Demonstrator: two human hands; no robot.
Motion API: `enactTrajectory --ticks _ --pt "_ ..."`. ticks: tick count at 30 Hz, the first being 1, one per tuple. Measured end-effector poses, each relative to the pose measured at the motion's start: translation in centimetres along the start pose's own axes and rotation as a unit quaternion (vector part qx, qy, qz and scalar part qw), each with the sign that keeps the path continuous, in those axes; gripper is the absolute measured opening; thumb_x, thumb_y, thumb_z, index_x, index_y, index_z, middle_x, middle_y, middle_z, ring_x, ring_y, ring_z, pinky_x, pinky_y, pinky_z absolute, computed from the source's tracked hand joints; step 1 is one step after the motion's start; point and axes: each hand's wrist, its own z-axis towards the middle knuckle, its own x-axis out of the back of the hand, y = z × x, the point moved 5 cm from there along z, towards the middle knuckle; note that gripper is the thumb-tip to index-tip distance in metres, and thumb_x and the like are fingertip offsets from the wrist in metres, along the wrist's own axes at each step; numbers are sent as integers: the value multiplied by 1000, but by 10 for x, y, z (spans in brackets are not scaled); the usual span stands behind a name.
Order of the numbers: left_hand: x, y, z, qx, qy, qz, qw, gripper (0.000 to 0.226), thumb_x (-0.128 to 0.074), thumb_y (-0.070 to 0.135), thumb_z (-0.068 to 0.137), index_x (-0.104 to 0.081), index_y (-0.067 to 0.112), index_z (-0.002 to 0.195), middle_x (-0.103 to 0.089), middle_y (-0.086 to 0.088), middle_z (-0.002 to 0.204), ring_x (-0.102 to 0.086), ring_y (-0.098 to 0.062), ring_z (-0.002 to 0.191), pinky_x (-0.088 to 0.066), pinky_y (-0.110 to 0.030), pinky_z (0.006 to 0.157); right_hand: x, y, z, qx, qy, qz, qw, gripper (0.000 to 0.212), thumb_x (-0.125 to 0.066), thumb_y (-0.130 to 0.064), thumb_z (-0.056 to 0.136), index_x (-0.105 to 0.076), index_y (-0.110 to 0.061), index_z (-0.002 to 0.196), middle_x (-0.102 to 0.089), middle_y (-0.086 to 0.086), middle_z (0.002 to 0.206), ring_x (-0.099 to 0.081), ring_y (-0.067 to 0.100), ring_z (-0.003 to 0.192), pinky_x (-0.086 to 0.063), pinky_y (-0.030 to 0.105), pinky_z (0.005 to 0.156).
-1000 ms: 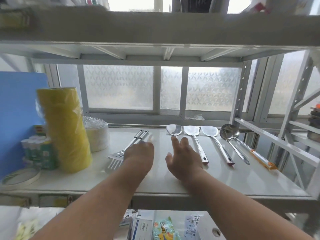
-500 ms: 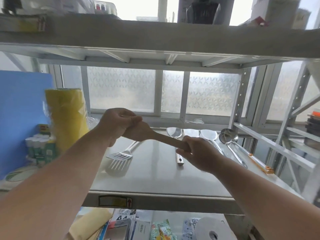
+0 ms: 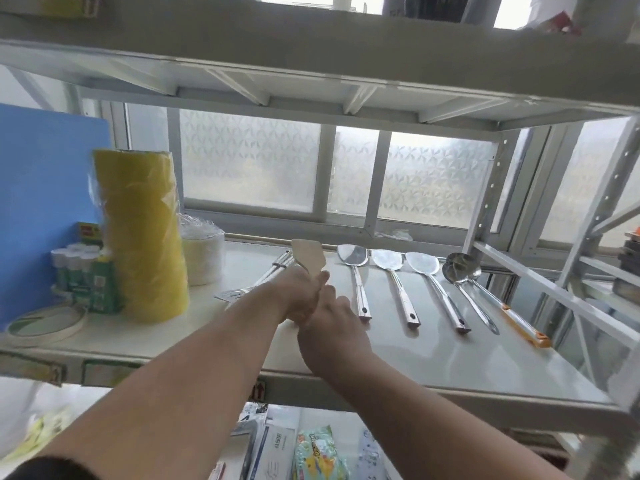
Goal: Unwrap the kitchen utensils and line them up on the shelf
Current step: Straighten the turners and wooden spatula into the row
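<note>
A wooden spatula (image 3: 309,258) points its flat blade toward the window, just above the white shelf (image 3: 450,362). My left hand (image 3: 298,296) is shut on its handle, and my right hand (image 3: 334,323) grips the handle right behind it. The handle itself is hidden by the hands. To the right, three steel turners (image 3: 356,282) (image 3: 398,289) (image 3: 436,292) and two ladles (image 3: 471,299), one with an orange handle (image 3: 523,327), lie in a row. A slotted steel turner (image 3: 263,280) lies left of my hands.
A tall yellow roll stack (image 3: 140,233), a clear-wrapped stack of white plates (image 3: 202,254), glue sticks (image 3: 79,271), a tape roll (image 3: 45,323) and a blue board (image 3: 45,202) fill the shelf's left. An upper shelf (image 3: 311,57) hangs overhead. Packaged goods (image 3: 311,452) sit on the shelf below.
The spatula has turned from lying crosswise between my raised hands to pointing blade-first at the window. Both hands have come together and dropped low over the shelf, left of the steel turners.
</note>
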Motion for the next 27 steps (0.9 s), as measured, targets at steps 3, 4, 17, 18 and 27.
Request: enactTrajectory --ticks 3,4,17,18,27 --pt "17 -8 11 -15 78 36 996 24 -64 22 92 -69 1 100 -75 -14 87 -75 -29 72 -64 -36 59 -4 -1 7 -53 -42 -27 997 38 -44 -12 92 -41 -15 129 -45 11 124 -62 34 110 -38 36 78" --pt "27 -8 12 -29 115 80 990 19 -63 18 85 -71 5 98 -77 -16 90 -77 -34 79 -67 -43 68 -6 0 12 -65 -48 -37 996 37 -45 -13 92 -42 -13 129 -44 12 126 -62 34 111 -40 37 79" --pt "34 -60 6 -34 20 497 867 46 -27 50 103 -60 35 130 -49 1 149 -47 -26 138 -39 -52 104 -26 -3 30 28 -29 -96 995 46 -48 -35 88 -66 -1 113 -47 17 127 -47 34 119 -40 41 106" --pt "32 -61 5 -40 38 506 861 45 -24 44 105 -60 34 131 -49 0 147 -47 -26 137 -39 -52 101 -27 -4 29 40 -40 -99 993 43 -48 -32 89 -67 0 111 -48 18 126 -49 34 118 -41 38 104" --pt "29 -74 5 -23 95 447 889 42 -27 22 102 -60 25 128 -46 2 144 -48 -22 132 -36 -60 99 -38 1 68 19 -101 -141 985 35 -45 -21 94 -65 -2 116 -42 20 134 -48 37 120 -42 39 105"
